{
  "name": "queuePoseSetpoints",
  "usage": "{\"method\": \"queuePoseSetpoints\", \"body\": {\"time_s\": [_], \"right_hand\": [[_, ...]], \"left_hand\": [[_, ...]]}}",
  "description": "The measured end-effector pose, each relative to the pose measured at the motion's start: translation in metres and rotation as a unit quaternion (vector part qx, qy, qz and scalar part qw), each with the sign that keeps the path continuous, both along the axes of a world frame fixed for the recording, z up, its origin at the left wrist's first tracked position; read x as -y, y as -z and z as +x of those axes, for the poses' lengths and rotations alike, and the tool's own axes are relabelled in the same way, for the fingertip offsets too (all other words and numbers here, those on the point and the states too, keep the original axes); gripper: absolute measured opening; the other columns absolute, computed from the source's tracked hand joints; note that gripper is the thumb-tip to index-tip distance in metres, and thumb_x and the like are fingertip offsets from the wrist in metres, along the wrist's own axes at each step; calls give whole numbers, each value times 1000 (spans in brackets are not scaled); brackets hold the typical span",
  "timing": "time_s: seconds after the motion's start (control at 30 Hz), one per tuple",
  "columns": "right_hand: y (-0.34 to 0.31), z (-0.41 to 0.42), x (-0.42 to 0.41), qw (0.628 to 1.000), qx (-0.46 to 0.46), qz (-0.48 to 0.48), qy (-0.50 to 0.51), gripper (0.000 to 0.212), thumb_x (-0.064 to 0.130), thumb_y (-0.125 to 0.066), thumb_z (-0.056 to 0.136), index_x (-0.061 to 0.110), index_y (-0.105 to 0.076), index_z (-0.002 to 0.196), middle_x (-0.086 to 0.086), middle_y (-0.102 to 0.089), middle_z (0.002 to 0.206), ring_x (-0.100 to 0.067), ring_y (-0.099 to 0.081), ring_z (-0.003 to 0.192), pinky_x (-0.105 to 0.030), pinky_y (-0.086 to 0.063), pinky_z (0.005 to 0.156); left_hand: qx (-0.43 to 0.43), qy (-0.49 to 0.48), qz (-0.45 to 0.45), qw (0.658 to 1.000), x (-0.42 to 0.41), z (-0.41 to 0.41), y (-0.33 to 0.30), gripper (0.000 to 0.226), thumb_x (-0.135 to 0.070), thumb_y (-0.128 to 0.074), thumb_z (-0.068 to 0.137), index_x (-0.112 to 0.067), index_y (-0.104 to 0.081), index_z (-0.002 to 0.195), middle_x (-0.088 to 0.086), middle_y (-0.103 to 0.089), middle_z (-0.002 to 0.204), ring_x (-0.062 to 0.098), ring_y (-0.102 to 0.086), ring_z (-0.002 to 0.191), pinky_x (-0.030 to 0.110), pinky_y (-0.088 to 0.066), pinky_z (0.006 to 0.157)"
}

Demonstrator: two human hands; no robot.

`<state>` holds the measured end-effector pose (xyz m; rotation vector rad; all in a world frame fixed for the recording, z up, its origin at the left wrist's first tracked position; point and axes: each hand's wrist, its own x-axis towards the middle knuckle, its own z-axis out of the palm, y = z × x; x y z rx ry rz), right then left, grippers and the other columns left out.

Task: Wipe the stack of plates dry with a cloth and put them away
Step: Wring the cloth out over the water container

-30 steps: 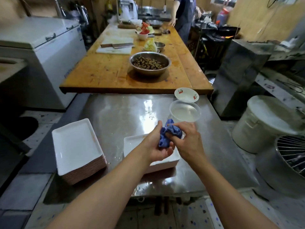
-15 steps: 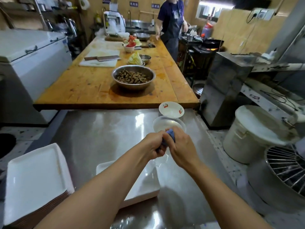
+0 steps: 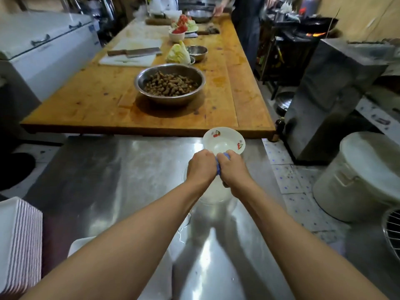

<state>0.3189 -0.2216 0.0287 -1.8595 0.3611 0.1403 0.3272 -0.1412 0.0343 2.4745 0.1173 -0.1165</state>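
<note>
- The fingers of the left hand (image 3: 200, 167) and of the right hand (image 3: 232, 169) are curled tight round a blue cloth (image 3: 218, 167), knuckle against knuckle, so that only a thin strip of the cloth shows between the two fists and a small bulge of it above the right one.
- Directly under the fingers lies a clear plastic container (image 3: 213, 194), mostly hidden by the wrists; whether the cloth touches it cannot be told.
- Just beyond the fingers sits a white bowl (image 3: 224, 140) with red cherry prints, at the far edge of the steel bench (image 3: 121, 180).
- Nearer the body than the fingers, under the left forearm, a single white rectangular plate (image 3: 75, 245) lies on the bench, with water drops on the steel beside it.
- Far to the left of the fingers, at the picture's edge, stands the stack of plates (image 3: 23, 245), its ribbed edges showing.
- Beyond the bowl stretches a wooden bench (image 3: 97, 100) with a large steel bowl of brown food (image 3: 171, 83), then a cleaver (image 3: 134, 52) on a white cutting board (image 3: 129, 59), a cabbage wedge (image 3: 178, 53) and smaller bowls.
- At the far end of it stands a person in a dark apron (image 3: 246, 22).
- To the right of the fingers, on the floor, stands a large white lidded bucket (image 3: 365, 176).
</note>
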Motion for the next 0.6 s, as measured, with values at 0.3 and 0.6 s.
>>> {"method": "queuePoseSetpoints", "body": {"time_s": [0.3,0.6], "right_hand": [[22,24,11,987,-123,103,15,19,9,-37,91,9,-54,84,-5,-37,54,-12,-31,40,-16,-25,39],[26,24,15,976,-153,154,13,15,20,-42,96,14,-53,88,-4,-39,55,-11,-31,43,-19,-26,41]], "left_hand": [[58,-70,-33,995,17,12,32,26,-8,-32,97,-8,-44,73,9,-52,84,19,-43,71,25,-26,56],[71,-28,-142,987,9,10,40,41,-31,-38,98,-24,-39,58,-6,-46,59,12,-44,60,30,-30,54]]}}
